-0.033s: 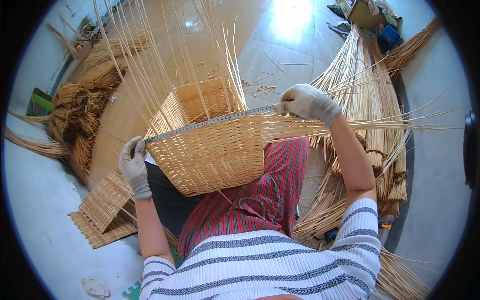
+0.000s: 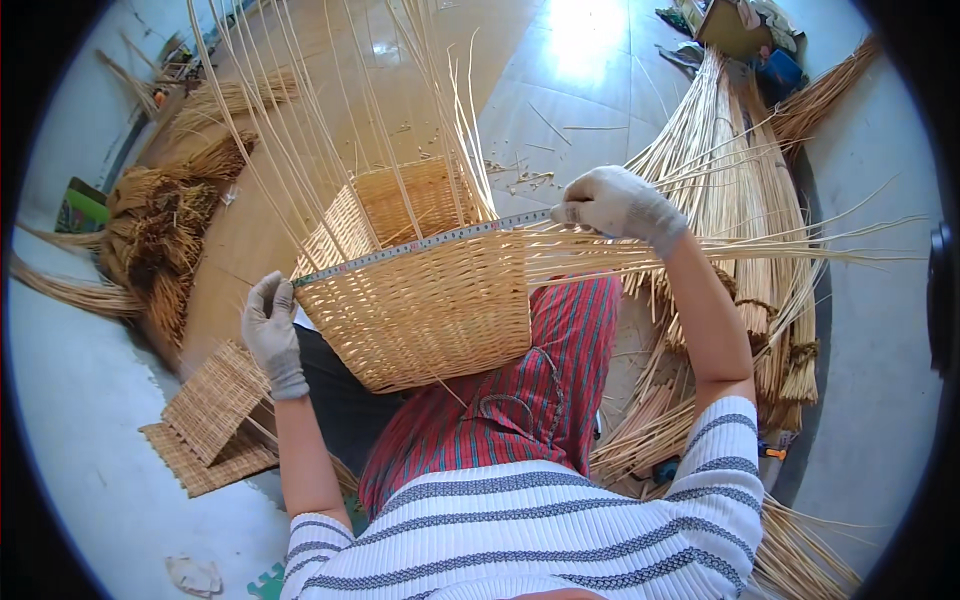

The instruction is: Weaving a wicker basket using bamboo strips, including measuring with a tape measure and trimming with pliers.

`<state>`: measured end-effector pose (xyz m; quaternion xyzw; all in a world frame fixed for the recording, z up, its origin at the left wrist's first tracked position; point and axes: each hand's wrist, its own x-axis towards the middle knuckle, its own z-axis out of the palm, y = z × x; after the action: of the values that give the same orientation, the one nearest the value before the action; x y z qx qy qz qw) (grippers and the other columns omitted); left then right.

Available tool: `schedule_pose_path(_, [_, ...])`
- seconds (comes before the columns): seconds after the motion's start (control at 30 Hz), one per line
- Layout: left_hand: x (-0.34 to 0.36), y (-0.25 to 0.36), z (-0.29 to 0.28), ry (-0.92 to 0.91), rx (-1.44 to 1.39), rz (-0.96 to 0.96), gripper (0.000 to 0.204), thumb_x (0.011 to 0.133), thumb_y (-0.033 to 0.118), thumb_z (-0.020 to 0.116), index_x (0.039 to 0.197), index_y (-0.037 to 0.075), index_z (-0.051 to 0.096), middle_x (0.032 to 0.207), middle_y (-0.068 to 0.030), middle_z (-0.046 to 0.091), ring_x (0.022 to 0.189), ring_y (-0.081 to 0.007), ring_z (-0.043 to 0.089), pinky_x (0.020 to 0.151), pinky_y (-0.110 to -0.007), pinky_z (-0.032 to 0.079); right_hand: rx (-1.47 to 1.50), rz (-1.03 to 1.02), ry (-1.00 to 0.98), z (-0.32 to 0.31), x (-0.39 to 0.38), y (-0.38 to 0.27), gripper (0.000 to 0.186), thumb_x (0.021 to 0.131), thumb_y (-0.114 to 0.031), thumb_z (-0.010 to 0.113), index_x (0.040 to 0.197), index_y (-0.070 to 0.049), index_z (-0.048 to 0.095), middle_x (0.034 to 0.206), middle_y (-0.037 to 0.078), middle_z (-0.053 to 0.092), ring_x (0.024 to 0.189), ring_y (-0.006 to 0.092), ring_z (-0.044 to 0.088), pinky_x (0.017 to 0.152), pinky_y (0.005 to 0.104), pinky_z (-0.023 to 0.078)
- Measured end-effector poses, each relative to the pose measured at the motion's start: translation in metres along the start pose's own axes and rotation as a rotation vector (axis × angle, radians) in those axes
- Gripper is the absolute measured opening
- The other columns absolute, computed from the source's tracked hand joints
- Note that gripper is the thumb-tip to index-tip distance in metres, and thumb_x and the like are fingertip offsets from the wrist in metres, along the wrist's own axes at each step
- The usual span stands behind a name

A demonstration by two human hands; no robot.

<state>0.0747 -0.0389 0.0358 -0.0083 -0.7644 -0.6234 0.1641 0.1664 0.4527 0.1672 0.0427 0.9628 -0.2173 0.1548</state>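
Observation:
A pale woven wicker basket (image 2: pixel 430 315) rests tilted on my lap, with long unwoven stakes (image 2: pixel 300 130) standing up from its far sides and more sticking out to the right. Along its near top edge a tape measure (image 2: pixel 420 243) is stretched. My left hand (image 2: pixel 270 322), in a light grey glove, pinches the tape's end at the basket's left corner. Past the right corner, my gloved right hand (image 2: pixel 620 205) is closed on the other end of the tape, above the loose stakes. Whether a tape case sits inside that fist is hidden.
Long bundles of pale wicker rods (image 2: pixel 720 150) lie at the right. Brown tied bundles (image 2: pixel 165 220) are stacked at the left. Two flat woven panels (image 2: pixel 215 405) lie by my left forearm. Cut scraps (image 2: pixel 525 178) litter the floor beyond the basket, and a blue container (image 2: pixel 780 72) stands far right.

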Motion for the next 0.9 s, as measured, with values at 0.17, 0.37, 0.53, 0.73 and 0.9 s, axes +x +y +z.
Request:
schedule_pose_path(0.17, [-0.031, 0.025, 0.034, 0.224, 0.006, 0.323, 0.047, 0.106, 0.012, 0.066, 0.148, 0.000, 0.050, 0.132, -0.0135, 0.060, 0.116, -0.0173, 0.061, 0.093, -0.030, 0.057, 0.450, 0.004, 0.215, -0.003, -0.060, -0.002, 0.040, 0.102, -0.039, 0.064, 0.095, -0.002, 0.079, 0.071, 0.009, 0.068, 0.070, 0.0145, 0.067, 0.066, 0.0313, 0.052])
schedule_pose_path(0.37, [-0.080, 0.091, 0.119, -0.370, 0.425, 1.009, 0.042, 0.095, 0.018, 0.072, 0.134, 0.006, 0.067, 0.132, -0.0121, 0.067, 0.125, -0.0345, 0.062, 0.117, -0.053, 0.041, 1.068, -0.089, 0.253, 0.085, -0.103, -0.001, 0.025, 0.109, -0.024, 0.063, 0.110, -0.001, 0.074, 0.080, 0.003, 0.071, 0.072, 0.0128, 0.066, 0.069, 0.0281, 0.053])
schedule_pose_path(0.53, [-0.092, 0.112, 0.195, -0.567, 0.515, 0.899, 0.061, 0.095, 0.031, 0.073, 0.148, 0.008, 0.057, 0.131, -0.0105, 0.066, 0.126, -0.0298, 0.062, 0.122, -0.053, 0.034, 1.347, -0.171, 0.357, 0.166, -0.109, -0.001, 0.028, 0.110, -0.026, 0.061, 0.113, 0.000, 0.072, 0.086, 0.007, 0.073, 0.078, 0.0146, 0.069, 0.076, 0.0297, 0.056])
schedule_pose_path(0.73, [-0.097, 0.102, 0.222, -0.572, 0.705, 0.868, 0.073, 0.082, 0.052, 0.078, 0.135, 0.005, 0.058, 0.114, -0.0124, 0.065, 0.112, -0.0281, 0.064, 0.114, -0.051, 0.038, 1.585, -0.134, 0.495, 0.209, -0.108, -0.015, 0.027, 0.111, -0.025, 0.059, 0.115, -0.002, 0.073, 0.092, 0.007, 0.075, 0.083, 0.0147, 0.070, 0.084, 0.0303, 0.056])
schedule_pose_path(0.9, [-0.080, 0.100, 0.217, -0.628, 0.577, 0.778, 0.068, 0.074, 0.055, 0.085, 0.119, 0.009, 0.063, 0.104, -0.0098, 0.068, 0.104, -0.0303, 0.068, 0.094, -0.045, 0.044, 1.293, -0.048, 0.748, 0.223, -0.094, -0.039, 0.025, 0.113, -0.023, 0.057, 0.117, -0.005, 0.072, 0.096, 0.000, 0.072, 0.077, 0.0053, 0.057, 0.069, 0.0229, 0.047])
